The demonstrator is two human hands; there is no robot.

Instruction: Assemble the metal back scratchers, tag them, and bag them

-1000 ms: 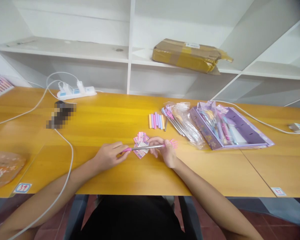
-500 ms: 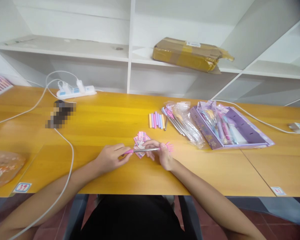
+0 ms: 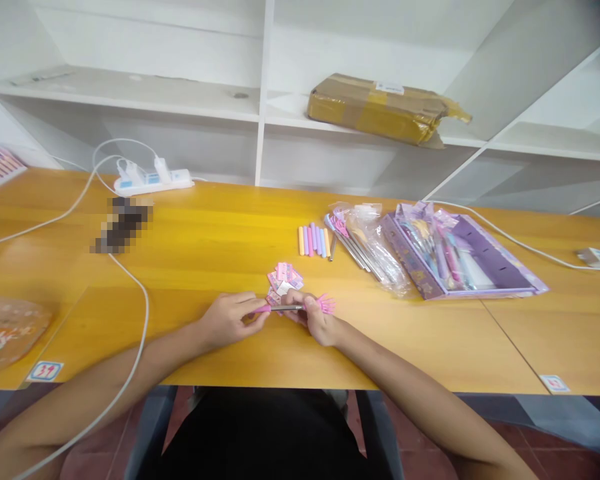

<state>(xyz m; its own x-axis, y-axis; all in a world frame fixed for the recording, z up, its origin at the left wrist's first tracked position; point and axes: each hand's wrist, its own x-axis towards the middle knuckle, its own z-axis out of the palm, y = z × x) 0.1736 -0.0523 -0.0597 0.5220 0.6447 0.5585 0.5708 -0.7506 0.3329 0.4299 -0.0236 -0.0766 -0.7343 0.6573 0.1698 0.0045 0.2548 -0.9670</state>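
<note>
A back scratcher [image 3: 286, 308] with a metal rod, a pink grip and a pink hand-shaped head lies level between my hands, just above the table. My left hand [image 3: 233, 319] is closed round its pink grip, most of which is hidden. My right hand [image 3: 317, 321] pinches the rod close to the pink head. Small pink printed cards [image 3: 285, 275] lie in a loose pile right behind my fingers. Farther back is a row of pastel tubes [image 3: 314, 240]. To their right, several metal rods with coloured scratcher heads [image 3: 353, 241] lie beside clear plastic wrapping [image 3: 375, 243].
A purple box [image 3: 497, 257] holds wrapped items at the right. White cables run from a power strip [image 3: 153, 181] across the left side. A pixelated dark object [image 3: 123, 227] lies there too. A taped carton [image 3: 375, 110] rests on the shelf behind.
My right hand has moved slightly left along with the pink head, so less rod shows between my hands. My left hand has shifted a little right.
</note>
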